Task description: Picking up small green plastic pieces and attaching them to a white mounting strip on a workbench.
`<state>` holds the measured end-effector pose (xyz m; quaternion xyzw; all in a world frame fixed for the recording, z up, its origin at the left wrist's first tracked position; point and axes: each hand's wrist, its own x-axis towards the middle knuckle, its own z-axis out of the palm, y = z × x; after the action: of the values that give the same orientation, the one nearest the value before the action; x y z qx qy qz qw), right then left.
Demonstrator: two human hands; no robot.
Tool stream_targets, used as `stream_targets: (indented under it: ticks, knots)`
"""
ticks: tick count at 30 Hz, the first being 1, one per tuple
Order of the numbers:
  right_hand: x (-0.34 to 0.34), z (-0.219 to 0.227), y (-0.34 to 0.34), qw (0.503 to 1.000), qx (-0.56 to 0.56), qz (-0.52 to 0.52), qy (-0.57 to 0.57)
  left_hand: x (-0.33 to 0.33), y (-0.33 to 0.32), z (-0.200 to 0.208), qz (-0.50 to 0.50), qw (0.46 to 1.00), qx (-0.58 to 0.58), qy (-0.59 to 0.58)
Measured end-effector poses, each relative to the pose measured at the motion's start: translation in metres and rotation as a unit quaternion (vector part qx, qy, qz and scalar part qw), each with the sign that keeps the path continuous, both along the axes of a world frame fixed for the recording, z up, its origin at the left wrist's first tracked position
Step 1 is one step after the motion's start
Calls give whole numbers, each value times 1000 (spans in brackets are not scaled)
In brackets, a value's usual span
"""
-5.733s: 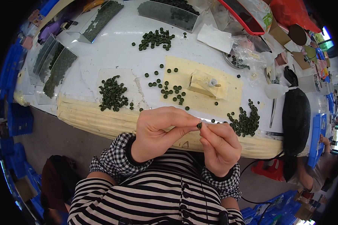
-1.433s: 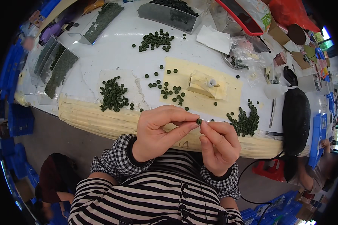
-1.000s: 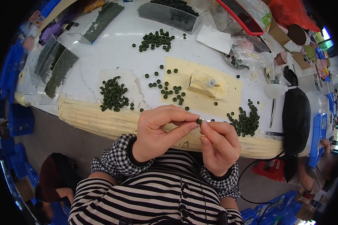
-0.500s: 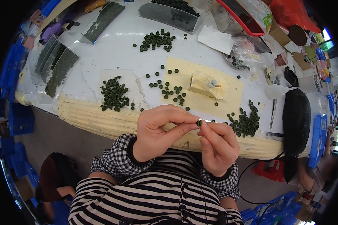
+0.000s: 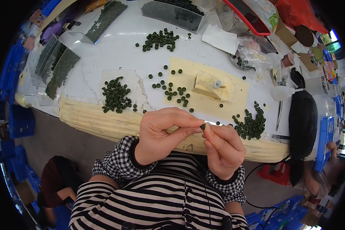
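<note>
Pinched between left hand (image 5: 161, 134) and right hand (image 5: 223, 147) fingertips, at 6 o'clock off the counter (image 5: 115, 53): small green ring (image 5: 202, 126), likely light, stiff, slippery, best gripped by its rim.

Desk (image 5: 115, 50): white top, front edge padded in pale yellow. Floor (image 5: 57, 142): grey-brown, bare. Blue plastic crates (image 5: 17, 122): stacked along the left; more at the right edge (image 5: 326, 142). Red stool (image 5: 274, 172): right of the desk. Light: bright, even daylight.
</note>
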<state>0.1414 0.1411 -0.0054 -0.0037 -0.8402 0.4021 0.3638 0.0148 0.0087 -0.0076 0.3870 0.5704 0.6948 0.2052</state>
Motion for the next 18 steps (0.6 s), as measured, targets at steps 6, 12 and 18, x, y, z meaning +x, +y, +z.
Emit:
stream_targets:
  ticks: [6, 12, 18]
  knots:
    - [1, -1, -2, 1000, -22, 0, -4, -1, 1, -2, 7, 999, 13, 38]
    - [2, -1, -3, 999, -37, 3, -12, -3, 1, -1, 6, 997, 20, 76]
    - [3, -2, -4, 999, -43, 1, -9, -3, 1, -2, 7, 997, 15, 82]
